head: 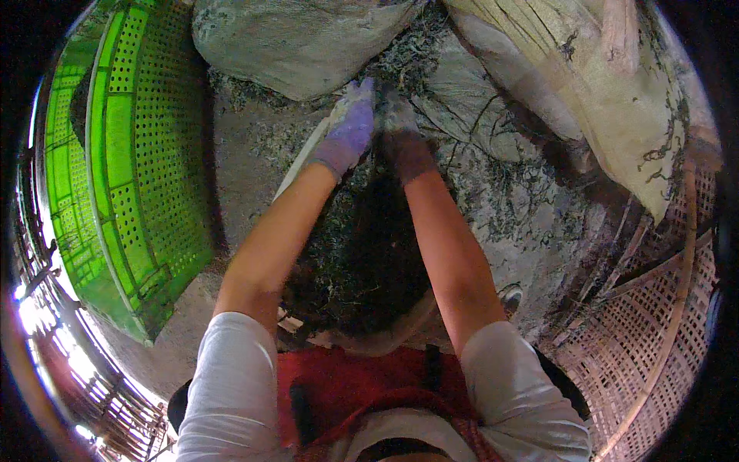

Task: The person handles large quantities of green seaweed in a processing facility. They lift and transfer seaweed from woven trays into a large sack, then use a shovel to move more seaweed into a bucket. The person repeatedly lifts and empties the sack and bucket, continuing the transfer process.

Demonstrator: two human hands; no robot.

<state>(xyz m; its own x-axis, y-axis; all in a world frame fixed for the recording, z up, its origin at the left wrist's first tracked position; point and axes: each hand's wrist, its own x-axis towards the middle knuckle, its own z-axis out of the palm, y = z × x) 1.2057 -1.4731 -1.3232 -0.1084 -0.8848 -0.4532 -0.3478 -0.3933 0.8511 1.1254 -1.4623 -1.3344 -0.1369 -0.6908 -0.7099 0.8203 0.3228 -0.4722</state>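
My left hand (351, 128), in a purple knit glove, reaches forward with its fingers straight. Close beside it is my right hand (406, 138), in a darker, soiled glove; its fingertips blur into shadow and dark matter. Whether either hand grips anything cannot be made out. Below and between my forearms lies a heap of dark, shredded dry plant matter (340, 271), apparently in a rounded container whose pale rim (404, 330) shows near my lap. More loose plant scraps (421, 49) lie just beyond my fingers, between the sacks.
A full woven sack (300, 46) stands ahead, and another pale sack (554, 75) leans at the right. Bright green perforated plastic crates (164, 144) stand on the left. At lower right is a woven bamboo panel (641, 329). Scraps litter the grey sheet (519, 202) on the floor.
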